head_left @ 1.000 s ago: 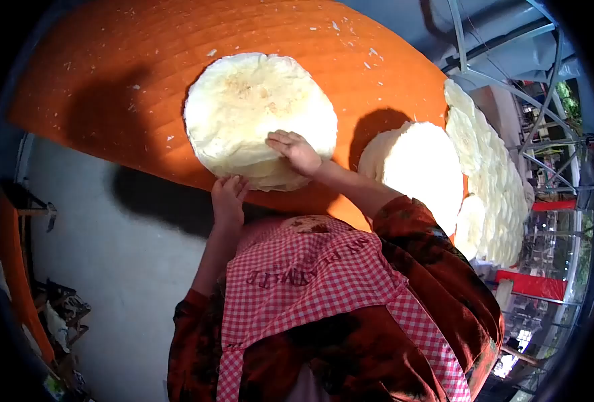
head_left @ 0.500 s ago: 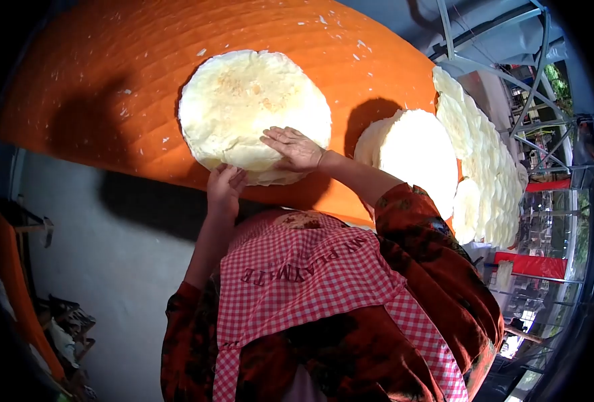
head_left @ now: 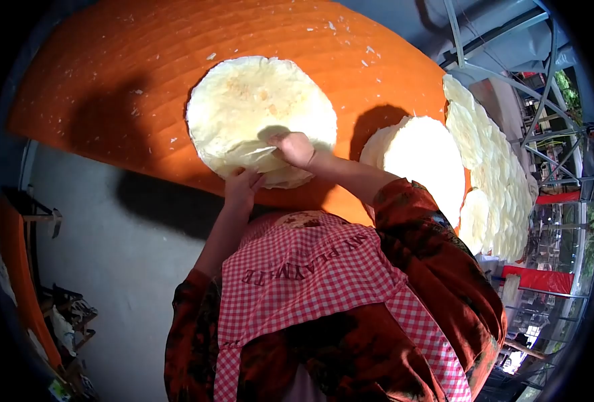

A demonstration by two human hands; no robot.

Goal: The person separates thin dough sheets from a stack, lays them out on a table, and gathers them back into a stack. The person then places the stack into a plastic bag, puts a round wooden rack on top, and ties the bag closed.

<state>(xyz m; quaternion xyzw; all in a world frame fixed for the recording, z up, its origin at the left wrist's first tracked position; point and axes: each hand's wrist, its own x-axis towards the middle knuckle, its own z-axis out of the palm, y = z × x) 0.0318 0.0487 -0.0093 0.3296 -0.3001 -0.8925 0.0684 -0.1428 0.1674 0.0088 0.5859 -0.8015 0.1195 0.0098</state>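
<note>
A stack of round, pale flatbreads [head_left: 257,100] with browned specks lies at the near edge of an orange quilted cover. My right hand [head_left: 294,149] is closed over the near part of the top sheet, pinching a thin lifted flap. At the stack's near rim, my left hand [head_left: 244,182] has its fingers closed on the edge of the sheet. The undersides of both hands' fingers are partly hidden. Beyond my right forearm stands another stack of flatbreads [head_left: 423,167], brightly lit.
The orange quilted cover [head_left: 143,50] carries scattered pale flakes. Many overlapping flatbread rounds [head_left: 495,181] spread along the right. A metal frame [head_left: 505,70] rises at upper right. Grey floor [head_left: 89,248] shows at left, with an orange-covered object [head_left: 25,288] at its far side.
My right hand has gone from lying flat with stretched fingers to a closed pinch, raising a flap of the top sheet. My left hand has shifted slightly right along the near rim.
</note>
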